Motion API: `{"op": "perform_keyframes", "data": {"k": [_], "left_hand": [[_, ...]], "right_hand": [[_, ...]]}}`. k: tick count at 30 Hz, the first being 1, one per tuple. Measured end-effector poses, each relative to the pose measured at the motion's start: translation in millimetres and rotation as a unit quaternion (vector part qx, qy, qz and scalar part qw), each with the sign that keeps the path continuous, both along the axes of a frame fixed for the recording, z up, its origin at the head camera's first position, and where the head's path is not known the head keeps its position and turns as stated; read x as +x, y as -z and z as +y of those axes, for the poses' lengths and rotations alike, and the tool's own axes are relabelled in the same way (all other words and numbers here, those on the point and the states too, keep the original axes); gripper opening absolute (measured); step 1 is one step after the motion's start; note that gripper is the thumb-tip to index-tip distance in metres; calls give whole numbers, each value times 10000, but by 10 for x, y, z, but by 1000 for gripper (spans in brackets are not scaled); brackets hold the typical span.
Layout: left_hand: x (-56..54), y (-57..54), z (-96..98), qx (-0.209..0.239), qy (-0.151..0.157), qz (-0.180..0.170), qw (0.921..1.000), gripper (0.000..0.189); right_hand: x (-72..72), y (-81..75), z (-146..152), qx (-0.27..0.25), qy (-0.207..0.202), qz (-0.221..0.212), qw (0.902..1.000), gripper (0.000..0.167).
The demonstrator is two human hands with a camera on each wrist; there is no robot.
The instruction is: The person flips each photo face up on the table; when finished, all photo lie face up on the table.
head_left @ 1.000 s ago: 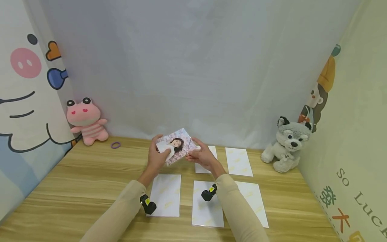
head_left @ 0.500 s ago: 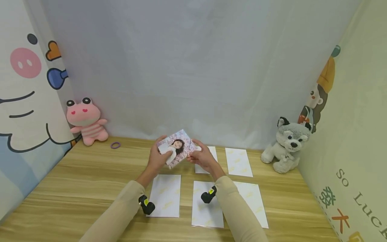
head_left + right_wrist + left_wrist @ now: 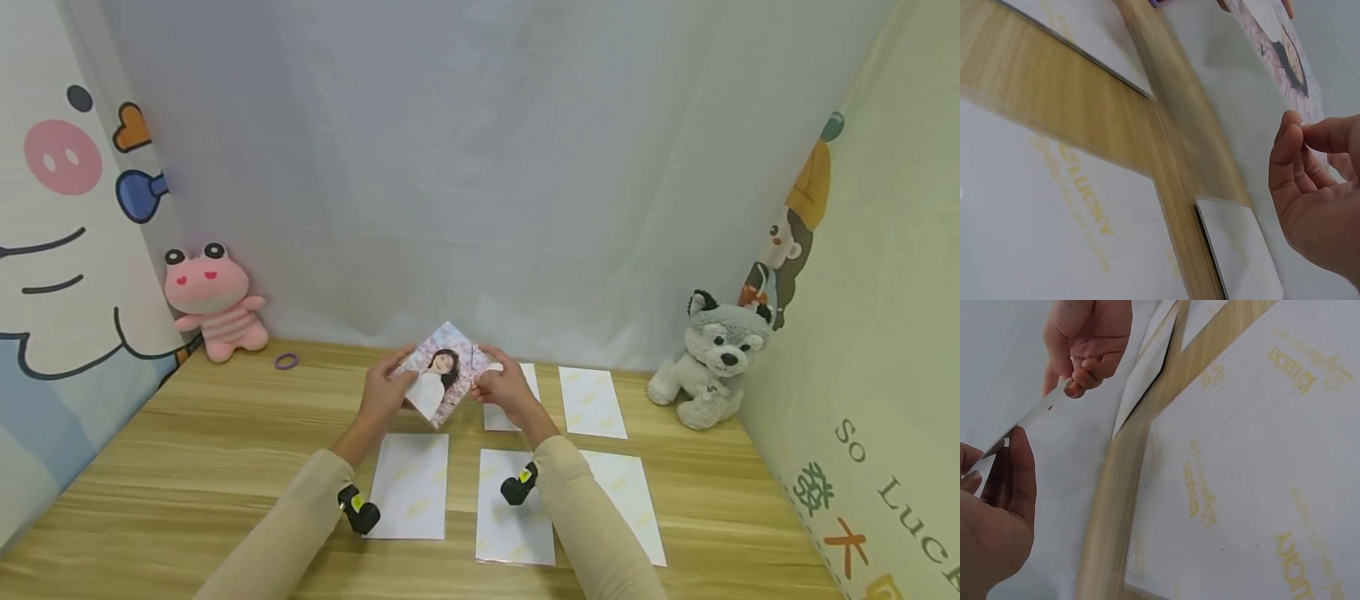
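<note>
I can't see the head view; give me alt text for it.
A person's left hand and right hand hold a tilted photo print above a wooden table where five white sheets lie. A pink plush toy sits at left, a gray plush dog at right.

Free to pass left of the photo (image 3: 438,379), over bare worktop (image 3: 202,450), past a purple ring (image 3: 287,361), as far as the pink plush (image 3: 217,300). Blocked at the photo's left edge by the left hand (image 3: 382,387), at its right by the right hand (image 3: 507,388), behind by the curtain (image 3: 435,183). Reachable in front between 2 sleeves (image 3: 596,521), narrowed by 2 wrist cameras (image 3: 363,512), over flat sheets (image 3: 416,483). Barred far right by a plush dog (image 3: 712,358).
</note>
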State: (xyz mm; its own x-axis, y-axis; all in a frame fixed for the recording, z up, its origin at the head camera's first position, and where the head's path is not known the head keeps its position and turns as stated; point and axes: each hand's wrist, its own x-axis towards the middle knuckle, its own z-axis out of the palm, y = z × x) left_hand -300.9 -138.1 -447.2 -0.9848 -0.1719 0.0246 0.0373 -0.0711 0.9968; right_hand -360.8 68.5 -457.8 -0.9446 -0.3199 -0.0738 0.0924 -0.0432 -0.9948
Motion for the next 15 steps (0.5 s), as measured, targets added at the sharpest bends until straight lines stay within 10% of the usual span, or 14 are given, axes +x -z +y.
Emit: {"op": "perform_keyframes", "data": {"k": [15], "left_hand": [[-11, 28, -102, -472, -132, 185, 9986, 36]], "right_hand": [[-37, -44, 72, 802, 78, 544, 9953, 63]]}}
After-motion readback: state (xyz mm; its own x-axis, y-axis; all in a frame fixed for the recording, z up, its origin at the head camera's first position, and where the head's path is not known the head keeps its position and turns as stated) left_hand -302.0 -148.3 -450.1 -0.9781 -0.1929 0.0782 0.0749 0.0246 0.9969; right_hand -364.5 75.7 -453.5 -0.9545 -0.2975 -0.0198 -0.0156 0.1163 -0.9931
